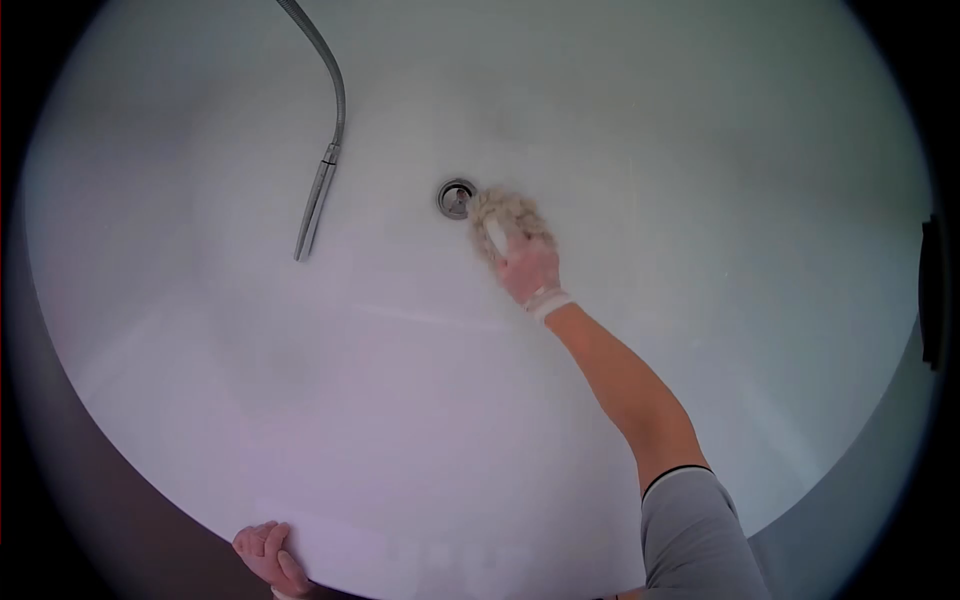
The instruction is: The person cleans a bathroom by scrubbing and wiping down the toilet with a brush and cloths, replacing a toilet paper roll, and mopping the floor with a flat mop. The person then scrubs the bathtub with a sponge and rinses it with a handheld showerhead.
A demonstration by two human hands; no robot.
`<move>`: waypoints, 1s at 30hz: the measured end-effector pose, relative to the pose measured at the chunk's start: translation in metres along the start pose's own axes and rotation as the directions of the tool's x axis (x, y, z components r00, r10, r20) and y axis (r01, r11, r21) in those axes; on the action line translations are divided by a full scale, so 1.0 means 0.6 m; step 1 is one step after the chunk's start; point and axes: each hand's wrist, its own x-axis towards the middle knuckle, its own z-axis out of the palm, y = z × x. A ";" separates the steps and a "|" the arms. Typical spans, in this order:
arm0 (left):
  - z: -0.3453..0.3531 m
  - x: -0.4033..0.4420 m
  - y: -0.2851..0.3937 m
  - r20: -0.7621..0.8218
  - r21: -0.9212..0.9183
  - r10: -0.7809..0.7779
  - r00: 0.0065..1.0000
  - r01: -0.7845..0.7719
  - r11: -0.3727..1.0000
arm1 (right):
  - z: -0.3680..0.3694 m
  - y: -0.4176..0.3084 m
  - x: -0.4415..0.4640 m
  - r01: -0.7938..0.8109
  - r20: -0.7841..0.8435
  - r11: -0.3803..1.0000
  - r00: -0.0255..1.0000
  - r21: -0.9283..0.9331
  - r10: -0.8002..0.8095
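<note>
My right hand (530, 268), in a thin see-through glove, is closed on the white handle of a shaggy beige brush (515, 208). The brush rests on the floor of a white bathtub (440, 400), just right of the round metal drain (456, 199). At the lower left my left hand (270, 556), gloved too, lies at the tub's near rim with its fingers bent over the edge. What is under those fingers is hidden.
A chrome hand shower (317, 205) lies in the tub left of the drain, its metal hose (330, 62) running up out of view. A dark object (930, 292) sits at the far right edge.
</note>
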 end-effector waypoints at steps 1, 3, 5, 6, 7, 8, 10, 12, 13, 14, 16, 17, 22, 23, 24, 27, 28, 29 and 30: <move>0.002 0.005 0.003 0.016 0.015 0.002 1.000 -0.002 1.000 | -0.006 0.008 -0.045 0.029 0.041 0.999 0.999 -0.019 -0.028; 0.007 0.011 0.008 0.054 0.029 -0.014 0.998 0.012 1.000 | 0.011 -0.003 -0.023 0.016 0.037 1.000 0.999 -0.002 -0.016; 0.015 0.026 0.017 0.018 0.020 -0.026 1.000 0.025 0.999 | -0.020 -0.038 0.122 -0.098 0.196 0.995 0.975 -0.032 0.103; 0.025 0.020 0.002 0.014 0.026 -0.009 1.000 0.008 1.000 | -0.044 -0.073 0.217 -0.150 0.352 0.984 0.920 -0.096 0.175; 0.029 0.021 -0.005 0.006 0.030 -0.019 1.000 0.019 0.999 | -0.037 -0.097 0.282 -0.013 0.342 0.996 0.939 -0.093 0.045; 0.038 0.018 -0.003 0.002 0.036 -0.009 1.000 0.009 0.999 | -0.018 -0.105 0.306 0.120 0.345 0.988 0.935 -0.092 -0.082; 0.024 0.015 -0.008 0.122 0.013 -0.018 0.992 0.017 1.000 | 0.003 -0.071 0.270 0.180 0.319 0.980 0.937 -0.082 -0.145; 0.020 0.044 0.000 0.071 0.014 0.019 0.997 -0.020 1.000 | -0.061 -0.059 0.208 0.057 0.447 0.990 0.895 -0.130 0.007; 0.022 0.063 0.002 0.017 0.029 0.065 0.998 -0.065 0.997 | -0.052 -0.014 0.158 -0.021 0.425 0.995 0.903 -0.094 0.059; 0.020 0.046 -0.007 0.102 0.009 0.025 0.994 -0.026 1.000 | 0.005 0.052 0.096 0.238 0.172 0.966 0.961 -0.104 -0.218; 0.021 0.047 -0.005 0.140 0.014 0.017 0.990 -0.019 1.000 | 0.029 0.027 -0.003 0.211 0.063 0.969 0.977 -0.132 -0.204; 0.024 0.046 -0.006 0.158 0.016 0.007 0.987 -0.010 1.000 | 0.038 -0.007 -0.003 0.014 0.156 1.000 0.988 -0.020 -0.011; -0.013 0.064 -0.025 0.482 -0.051 0.077 0.873 -0.060 0.997 | 0.133 -0.193 0.155 -0.293 0.074 0.936 0.956 0.196 0.284; -0.008 0.066 -0.035 0.428 -0.126 0.205 0.880 -0.167 0.978 | 0.177 -0.176 0.209 -0.341 -0.138 0.924 0.920 0.173 0.366; -0.011 0.076 -0.045 0.420 -0.222 0.242 0.875 -0.160 0.962 | 0.219 -0.166 0.232 -0.397 -0.336 0.903 0.838 0.164 0.430; -0.048 0.117 -0.119 0.400 -0.314 0.038 0.915 0.098 0.944 | 0.160 -0.213 0.222 -0.684 0.102 0.313 0.493 0.659 0.864; -0.058 0.134 -0.159 0.261 -0.233 -0.007 0.965 0.071 0.970 | 0.173 -0.221 0.191 -0.632 0.024 0.466 0.609 0.619 0.793; -0.066 0.147 -0.202 0.210 -0.113 -0.080 0.974 0.106 0.988 | 0.188 -0.229 0.160 -0.557 -0.055 0.610 0.711 0.563 0.701; -0.063 0.156 -0.240 0.163 -0.029 -0.097 0.982 0.103 0.994 | 0.204 -0.236 0.129 -0.464 -0.132 0.732 0.794 0.498 0.593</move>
